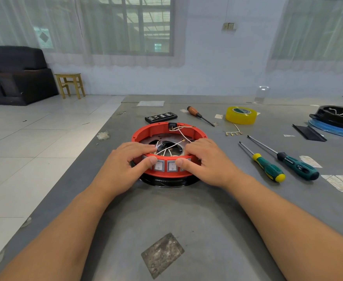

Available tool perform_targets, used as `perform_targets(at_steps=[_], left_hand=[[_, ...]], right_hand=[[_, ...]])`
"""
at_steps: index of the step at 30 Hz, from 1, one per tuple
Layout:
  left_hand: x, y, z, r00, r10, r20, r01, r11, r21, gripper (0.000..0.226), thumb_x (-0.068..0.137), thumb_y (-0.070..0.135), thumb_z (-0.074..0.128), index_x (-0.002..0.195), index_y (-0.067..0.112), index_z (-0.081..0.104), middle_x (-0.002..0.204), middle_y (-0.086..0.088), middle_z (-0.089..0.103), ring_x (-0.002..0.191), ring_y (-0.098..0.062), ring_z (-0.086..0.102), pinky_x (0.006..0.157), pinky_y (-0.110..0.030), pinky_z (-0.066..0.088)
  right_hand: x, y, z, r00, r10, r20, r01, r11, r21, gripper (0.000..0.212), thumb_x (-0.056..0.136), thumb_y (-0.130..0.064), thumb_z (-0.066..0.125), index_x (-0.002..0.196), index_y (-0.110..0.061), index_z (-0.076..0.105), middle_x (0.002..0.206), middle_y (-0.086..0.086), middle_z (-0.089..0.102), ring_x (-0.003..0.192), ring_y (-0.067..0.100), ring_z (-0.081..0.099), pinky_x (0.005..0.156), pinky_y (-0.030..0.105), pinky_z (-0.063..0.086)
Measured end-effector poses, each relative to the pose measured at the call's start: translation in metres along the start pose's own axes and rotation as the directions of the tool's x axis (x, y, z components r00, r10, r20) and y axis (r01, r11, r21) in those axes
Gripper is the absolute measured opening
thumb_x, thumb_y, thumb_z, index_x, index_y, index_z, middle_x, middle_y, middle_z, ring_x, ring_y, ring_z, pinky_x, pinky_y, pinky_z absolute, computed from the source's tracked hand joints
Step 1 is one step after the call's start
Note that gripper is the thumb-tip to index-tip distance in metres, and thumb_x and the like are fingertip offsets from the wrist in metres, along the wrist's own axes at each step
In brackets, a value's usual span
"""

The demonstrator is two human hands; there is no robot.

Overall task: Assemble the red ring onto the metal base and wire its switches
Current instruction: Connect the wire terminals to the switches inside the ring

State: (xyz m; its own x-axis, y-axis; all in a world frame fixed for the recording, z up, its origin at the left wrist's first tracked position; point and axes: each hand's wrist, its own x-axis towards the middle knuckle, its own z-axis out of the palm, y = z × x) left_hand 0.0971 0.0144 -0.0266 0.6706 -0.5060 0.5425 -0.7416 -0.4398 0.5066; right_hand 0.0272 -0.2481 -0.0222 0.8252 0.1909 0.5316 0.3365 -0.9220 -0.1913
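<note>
The red ring [156, 128] sits on a metal base [162, 137] in the middle of the grey table, over a black dish [168, 182]. Grey rocker switches [165, 166] face me on the ring's near wall. White wires [181, 131] with brass terminals lie loose inside the ring. My left hand [126, 167] grips the near rim left of the switches, fingers over the top and thumb on the front. My right hand [205, 161] grips the rim on the right the same way.
Two green-handled screwdrivers [268, 167] lie to the right. Farther back are a yellow tape roll [241, 115], a wooden-handled screwdriver [199, 115], a black bit case [161, 117], spare wires with terminals [234, 132] and a second black housing [339, 118]. The table's left edge [97, 142] runs diagonally.
</note>
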Motion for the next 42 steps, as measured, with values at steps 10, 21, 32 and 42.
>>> perform_targets(at_steps=[10, 21, 32, 42], left_hand=[[-0.002, -0.004, -0.001, 1.0, -0.007, 0.009, 0.007, 1.0, -0.006, 0.049, 0.091, 0.057, 0.054, 0.13, 0.033, 0.073, 0.132, 0.02, 0.066, 0.135, -0.004, 0.047, 0.111, -0.023, 0.037], [-0.002, 0.021, 0.025, 0.994, 0.101, -0.041, -0.094, 0.986, 0.14, 0.04, 0.096, 0.056, 0.048, 0.126, 0.041, 0.071, 0.129, 0.025, 0.066, 0.136, 0.0, 0.05, 0.122, -0.025, 0.01], [0.005, 0.021, 0.042, 0.996, 0.059, -0.065, -0.044, 0.978, 0.203, 0.039, 0.102, 0.055, 0.042, 0.127, 0.04, 0.067, 0.128, 0.023, 0.061, 0.134, -0.005, 0.049, 0.125, -0.032, 0.011], [0.005, 0.014, 0.043, 0.995, 0.081, -0.066, -0.065, 0.976, 0.207, 0.036, 0.103, 0.053, 0.043, 0.13, 0.042, 0.064, 0.128, 0.026, 0.059, 0.135, -0.001, 0.046, 0.126, -0.029, 0.006]], right_hand=[[-0.006, 0.002, -0.006, 1.0, -0.009, 0.019, 0.008, 0.998, 0.057, 0.045, 0.099, -0.062, 0.039, 0.092, -0.026, 0.065, 0.091, -0.01, 0.065, 0.094, 0.012, 0.054, 0.095, 0.037, 0.045], [-0.007, 0.003, -0.011, 0.973, 0.197, -0.122, -0.157, 0.948, 0.275, 0.035, 0.088, -0.058, 0.058, 0.105, -0.027, 0.063, 0.107, -0.015, 0.056, 0.106, 0.003, 0.052, 0.088, 0.01, 0.039], [0.055, 0.123, -0.05, 0.664, 0.731, 0.158, -0.693, 0.681, -0.236, 0.039, 0.1, -0.022, 0.054, 0.137, -0.01, 0.06, 0.145, 0.014, 0.054, 0.128, 0.032, 0.054, 0.106, 0.039, 0.045], [0.066, 0.178, -0.044, 0.585, 0.74, 0.333, -0.533, 0.659, -0.53, 0.047, 0.104, -0.013, 0.045, 0.15, -0.023, 0.05, 0.151, 0.008, 0.052, 0.135, 0.031, 0.05, 0.112, 0.039, 0.043]])
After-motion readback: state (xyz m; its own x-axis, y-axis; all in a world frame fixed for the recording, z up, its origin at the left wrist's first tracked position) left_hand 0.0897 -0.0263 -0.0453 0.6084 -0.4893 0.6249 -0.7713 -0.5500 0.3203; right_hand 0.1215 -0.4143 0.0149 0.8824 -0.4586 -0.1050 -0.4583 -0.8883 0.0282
